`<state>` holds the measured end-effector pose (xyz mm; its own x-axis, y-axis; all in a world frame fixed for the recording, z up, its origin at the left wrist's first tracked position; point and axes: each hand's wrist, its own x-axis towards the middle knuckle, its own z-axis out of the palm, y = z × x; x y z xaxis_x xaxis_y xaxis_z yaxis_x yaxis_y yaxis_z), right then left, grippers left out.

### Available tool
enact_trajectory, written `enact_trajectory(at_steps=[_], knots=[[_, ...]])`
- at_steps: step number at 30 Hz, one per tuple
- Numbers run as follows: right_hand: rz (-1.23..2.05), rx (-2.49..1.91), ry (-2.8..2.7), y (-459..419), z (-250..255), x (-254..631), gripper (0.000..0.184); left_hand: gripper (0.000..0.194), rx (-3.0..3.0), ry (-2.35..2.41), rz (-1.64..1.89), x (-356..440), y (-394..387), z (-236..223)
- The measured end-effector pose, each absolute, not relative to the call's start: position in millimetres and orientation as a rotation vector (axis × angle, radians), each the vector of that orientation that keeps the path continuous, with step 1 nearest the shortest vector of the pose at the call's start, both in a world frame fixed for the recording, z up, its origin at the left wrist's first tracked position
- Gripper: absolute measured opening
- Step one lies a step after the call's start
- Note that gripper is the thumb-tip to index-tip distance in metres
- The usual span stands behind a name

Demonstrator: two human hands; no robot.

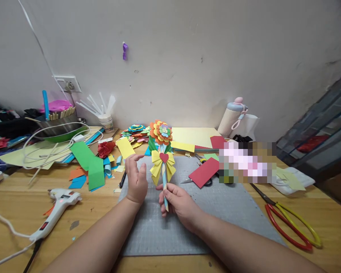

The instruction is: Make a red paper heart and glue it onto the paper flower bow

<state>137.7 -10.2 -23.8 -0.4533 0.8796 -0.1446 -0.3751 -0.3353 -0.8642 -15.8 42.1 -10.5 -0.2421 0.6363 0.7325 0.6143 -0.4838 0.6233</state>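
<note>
Upright above the grey cutting mat stands a paper flower with layered orange and yellow petals and green leaves. A yellow paper bow with a red heart is on its pale, striped stem. My right hand is closed around the lower stem, thumb in front. To the left of the bow, my left hand is raised with its fingers apart and slightly curled, touching nothing. Near the right hand, a red paper rectangle lies over a pair of scissors on the mat.
A white glue gun with its cord lies at left. Green paper pieces and colourful paper scraps are behind it. Red-and-yellow-handled scissors rest at right. A bottle and a cup of white sticks stand by the wall.
</note>
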Motion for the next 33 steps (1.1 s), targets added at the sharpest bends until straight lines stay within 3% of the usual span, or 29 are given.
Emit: enact_trajectory(at_steps=[8, 17, 33], knots=[[1.993, -0.641, -0.749, -9.9, -17.6, 141.2, 0.03, 0.025, 1.83, 1.572, 1.899, -16.2, 45.6, -14.5], [2.159, -0.482, -0.486, -0.5, -21.0, 147.0, 0.028, 0.024, 1.913, 1.52, 1.849, -12.5, 41.5, -10.8], [2.122, -0.511, -0.652, -0.9, -24.8, 142.7, 0.031, 0.033, 1.823, 1.467, 1.852, -13.2, 40.4, -13.0]])
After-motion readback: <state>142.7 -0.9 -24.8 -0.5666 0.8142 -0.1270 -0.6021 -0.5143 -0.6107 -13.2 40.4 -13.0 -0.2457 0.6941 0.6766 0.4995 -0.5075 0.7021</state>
